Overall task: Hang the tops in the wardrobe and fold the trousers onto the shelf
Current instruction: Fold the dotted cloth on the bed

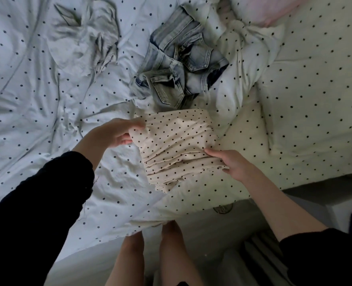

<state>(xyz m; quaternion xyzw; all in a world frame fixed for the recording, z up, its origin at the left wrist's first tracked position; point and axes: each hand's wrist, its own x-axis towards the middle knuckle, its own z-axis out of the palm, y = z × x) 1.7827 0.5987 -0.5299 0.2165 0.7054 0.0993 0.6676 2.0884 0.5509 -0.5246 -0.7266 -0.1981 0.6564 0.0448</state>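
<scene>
Trousers (174,149): cream, black-dotted, folded, creased; left hand (117,132) and right hand (231,163) each grip an edge.

soft matt cloth trousers (175,145), faded denim jacket (177,65)

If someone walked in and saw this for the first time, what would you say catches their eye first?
First, the folded cream dotted garment at the near edge of the bed, with the left hand gripping its left edge and the right hand holding its right corner. Just beyond it lies a crumpled denim jacket in the middle of the dotted duvet, and a grey top lies bunched up farther left.
</scene>
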